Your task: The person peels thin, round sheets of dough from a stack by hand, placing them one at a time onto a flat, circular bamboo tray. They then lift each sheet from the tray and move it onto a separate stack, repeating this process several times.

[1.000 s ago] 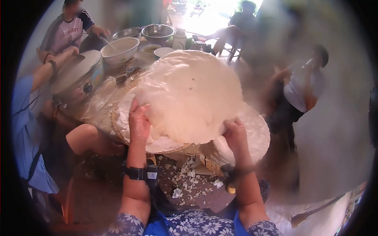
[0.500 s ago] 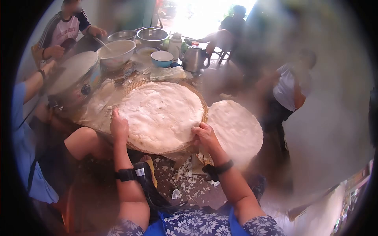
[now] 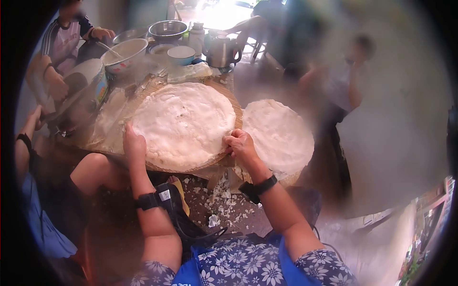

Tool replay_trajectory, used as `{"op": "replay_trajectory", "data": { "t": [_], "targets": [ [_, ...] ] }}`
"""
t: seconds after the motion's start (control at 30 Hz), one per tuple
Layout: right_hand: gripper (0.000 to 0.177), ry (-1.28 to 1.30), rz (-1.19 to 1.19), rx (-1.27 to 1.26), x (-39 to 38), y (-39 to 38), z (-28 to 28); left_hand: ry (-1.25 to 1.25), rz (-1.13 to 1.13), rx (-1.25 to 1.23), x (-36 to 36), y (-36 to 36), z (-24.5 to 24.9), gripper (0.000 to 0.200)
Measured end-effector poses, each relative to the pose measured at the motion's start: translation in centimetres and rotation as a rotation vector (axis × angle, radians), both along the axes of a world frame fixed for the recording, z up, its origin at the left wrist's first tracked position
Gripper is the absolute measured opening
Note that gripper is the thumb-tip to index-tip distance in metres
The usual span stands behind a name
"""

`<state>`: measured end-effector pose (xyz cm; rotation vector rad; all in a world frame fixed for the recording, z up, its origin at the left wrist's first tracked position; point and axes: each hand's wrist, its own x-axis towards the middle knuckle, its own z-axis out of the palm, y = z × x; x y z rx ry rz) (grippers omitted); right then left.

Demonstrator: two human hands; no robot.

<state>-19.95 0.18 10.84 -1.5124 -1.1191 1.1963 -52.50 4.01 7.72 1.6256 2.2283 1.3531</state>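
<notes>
A large round sheet of white dough [image 3: 183, 126], lumpy on top, lies on a round woven mat [image 3: 228, 90] in front of me. At its left edge is my left hand [image 3: 135, 145], closed on the rim with the fingertips partly hidden. My right hand [image 3: 241, 145] pinches the dough's right edge between thumb and fingers. Just beyond that hand, a second round white sheet [image 3: 278, 136] rests on another mat, lower and to the right.
Behind the dough stand a blue bowl [image 3: 181, 56], a metal kettle [image 3: 223, 51], a thermos [image 3: 196, 38], a steel basin [image 3: 168, 30] and a large bowl with a spoon [image 3: 124, 55]. White scraps [image 3: 219, 200] litter the floor. People are at the left and right.
The whole view has shifted, so the table and dough appear higher and further left. My right fingers are bunched more tightly at the edge. A co-worker's arm at left has moved down.
</notes>
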Motion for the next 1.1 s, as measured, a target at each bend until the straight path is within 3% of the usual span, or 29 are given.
{"op": "replay_trajectory", "data": {
  "t": [0.3,0.43,0.77,0.93,1.1],
  "targets": [
    [0.019,-0.032,-0.097,0.074,-0.5,-1.2,0.3,0.001,0.035,-0.084,-1.1,1.0,-1.2,0.05],
    [0.018,-0.035,-0.093,0.106,-0.5,-1.1,-0.5,0.069,0.005,0.043,-0.8,0.5,-1.0,0.044],
    [0.012,-0.079,-0.083,0.152,-0.5,-0.7,-1.4,0.206,0.116,0.069,0.8,-0.6,1.0,0.037],
    [0.009,-0.067,-0.041,0.196,-0.1,-0.5,-2.3,0.226,-0.101,0.165,4.8,-0.4,2.9,0.036],
    [0.007,0.039,-0.019,0.151,-0.1,-1.3,-1.5,0.276,-0.56,0.119,12.6,-1.3,3.5,0.036]
  ]
}}
